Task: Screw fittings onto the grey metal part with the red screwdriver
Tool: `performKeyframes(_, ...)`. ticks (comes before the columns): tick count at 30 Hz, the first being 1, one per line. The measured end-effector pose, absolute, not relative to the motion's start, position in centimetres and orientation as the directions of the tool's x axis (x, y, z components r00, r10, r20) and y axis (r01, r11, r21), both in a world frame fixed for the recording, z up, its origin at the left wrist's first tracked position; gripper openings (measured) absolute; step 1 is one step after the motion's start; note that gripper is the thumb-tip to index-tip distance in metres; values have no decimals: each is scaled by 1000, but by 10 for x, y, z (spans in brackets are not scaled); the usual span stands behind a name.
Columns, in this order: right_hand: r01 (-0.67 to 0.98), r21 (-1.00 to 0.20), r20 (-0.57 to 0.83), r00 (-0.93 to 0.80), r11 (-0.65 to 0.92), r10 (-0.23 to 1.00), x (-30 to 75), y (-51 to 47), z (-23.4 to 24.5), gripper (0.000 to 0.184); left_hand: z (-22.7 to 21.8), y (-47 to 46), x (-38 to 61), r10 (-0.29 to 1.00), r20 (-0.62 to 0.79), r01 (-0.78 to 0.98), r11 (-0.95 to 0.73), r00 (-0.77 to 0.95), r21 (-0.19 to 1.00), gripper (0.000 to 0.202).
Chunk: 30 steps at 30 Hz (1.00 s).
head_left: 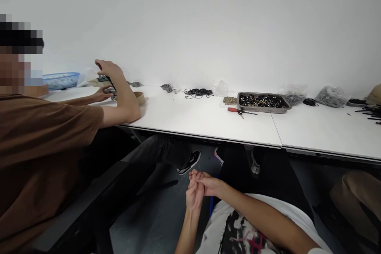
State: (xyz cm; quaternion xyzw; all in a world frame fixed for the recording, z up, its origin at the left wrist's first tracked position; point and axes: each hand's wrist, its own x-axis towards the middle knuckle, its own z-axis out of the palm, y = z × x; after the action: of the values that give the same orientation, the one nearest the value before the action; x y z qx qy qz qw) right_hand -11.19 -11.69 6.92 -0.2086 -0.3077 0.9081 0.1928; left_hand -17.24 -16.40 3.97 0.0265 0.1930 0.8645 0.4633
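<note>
"So, how are the two hands held?"

"Together, low, just left of the dark-clad legs (268,174) and below the edge of the white table (184,118). The left hand (195,196) stands nearly upright, its forearm rising from the bottom of the view. The right hand (210,185) comes across from the right, forearm slanting over the printed shirt (238,232), and wraps over the left one's fingers."

"Anything between them?"

"I can't tell; the curled fingers overlap too closely."

"What lies nearest on the table?"

"An orange-handled screwdriver (233,109), well apart from the hands, just in front of a metal tray (258,109) of small black and brass-coloured pieces (264,101)."

"And the person on the left?"

"Brown sleeve (59,127), nearer elbow low by the table's edge, forearm raised. That person's upper hand (110,68) bends at the wrist over a dark tool (112,83) slanting down; their other hand (101,94) sits lower."
</note>
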Motion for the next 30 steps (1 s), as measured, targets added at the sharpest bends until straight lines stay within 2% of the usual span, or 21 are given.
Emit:
performKeyframes(4, -196, -646, -267, -847, -738, 459, -113, -113, 68, 62, 38, -161, -171, 817, -85, -789, -516, -570, 334, 22)
performKeyframes(8, -173, -654, -246, -872, -736, 423, -113, -109, 68, 66, 45, -161, -169, 818, -90, -802, -527, -569, 281, 37)
performKeyframes(16, -156, -656, -169, -923, -738, 346, -108, -103, 72, 56, 56, -161, -165, 800, -133, -789, -522, -585, 325, 48)
performKeyframes(22, -143, -658, -159, -933, -739, 322, -103, -101, 75, 46, 63, -161, -164, 803, -138, -788, -510, -580, 345, 33)
performKeyframes(27, -198, -671, -190, -885, -714, 424, -105, -109, 78, 50, 63, -161, -167, 819, -151, -803, -478, -554, 355, 21)
performKeyframes(30, -219, -672, -212, -858, -707, 467, -109, -116, 81, 50, 54, -161, -170, 817, -148, -784, -459, -557, 418, 16)
